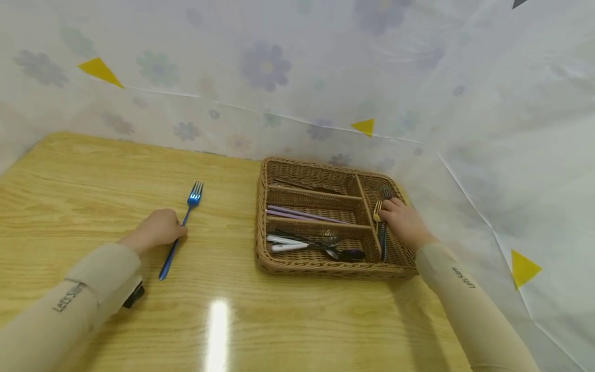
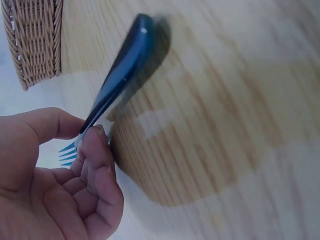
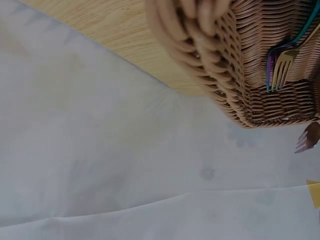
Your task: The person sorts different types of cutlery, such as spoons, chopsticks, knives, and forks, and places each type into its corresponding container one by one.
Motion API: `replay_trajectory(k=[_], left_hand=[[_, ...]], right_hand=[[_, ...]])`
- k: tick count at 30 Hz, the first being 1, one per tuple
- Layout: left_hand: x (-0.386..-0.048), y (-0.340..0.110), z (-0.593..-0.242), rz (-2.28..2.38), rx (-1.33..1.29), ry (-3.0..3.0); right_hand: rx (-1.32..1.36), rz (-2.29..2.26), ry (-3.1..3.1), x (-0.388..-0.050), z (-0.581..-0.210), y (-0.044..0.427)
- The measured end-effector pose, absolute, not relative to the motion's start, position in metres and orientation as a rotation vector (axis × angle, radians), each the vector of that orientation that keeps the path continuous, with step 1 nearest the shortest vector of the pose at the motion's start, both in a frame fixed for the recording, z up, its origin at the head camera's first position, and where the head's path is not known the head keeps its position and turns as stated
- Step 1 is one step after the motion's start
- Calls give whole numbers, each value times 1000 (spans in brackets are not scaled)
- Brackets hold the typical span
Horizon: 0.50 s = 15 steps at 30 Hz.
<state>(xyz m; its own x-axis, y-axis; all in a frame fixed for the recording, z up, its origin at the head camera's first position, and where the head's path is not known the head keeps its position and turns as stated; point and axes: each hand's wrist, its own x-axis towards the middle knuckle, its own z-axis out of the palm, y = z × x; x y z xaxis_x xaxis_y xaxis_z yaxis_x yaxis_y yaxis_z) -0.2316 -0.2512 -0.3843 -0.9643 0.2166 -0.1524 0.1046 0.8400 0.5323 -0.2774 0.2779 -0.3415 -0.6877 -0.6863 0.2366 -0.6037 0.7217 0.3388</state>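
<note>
My left hand [image 1: 158, 230] pinches the handle of a blue fork [image 1: 194, 196] between thumb and fingers, just over the table, tines pointing away. In the left wrist view the blue handle [image 2: 122, 67] slants up from the fingertips. My right hand [image 1: 403, 222] reaches into the right compartment of a wicker basket [image 1: 307, 267]. At its fingertips is a gold fork [image 1: 378, 207], which it appears to pinch. Other forks [image 1: 386, 192] lie in that compartment. The right wrist view leaves the hand out; a fork head [image 3: 311, 136] shows at its right edge.
Left compartments hold purple chopsticks [image 1: 302, 213] in the middle and white-handled cutlery [image 1: 289, 247] with dark spoons [image 1: 350, 254] in front. A flowered sheet [image 1: 209, 62] hangs behind and to the right of the wooden table [image 1: 279, 320].
</note>
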Motion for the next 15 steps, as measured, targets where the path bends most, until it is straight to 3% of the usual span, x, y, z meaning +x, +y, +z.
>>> replay_trajectory(k=[15], left_hand=[[-231,-245,-386,868,262,2780]], right_hand=[[1194,-657,-2386,-286,-343,288]])
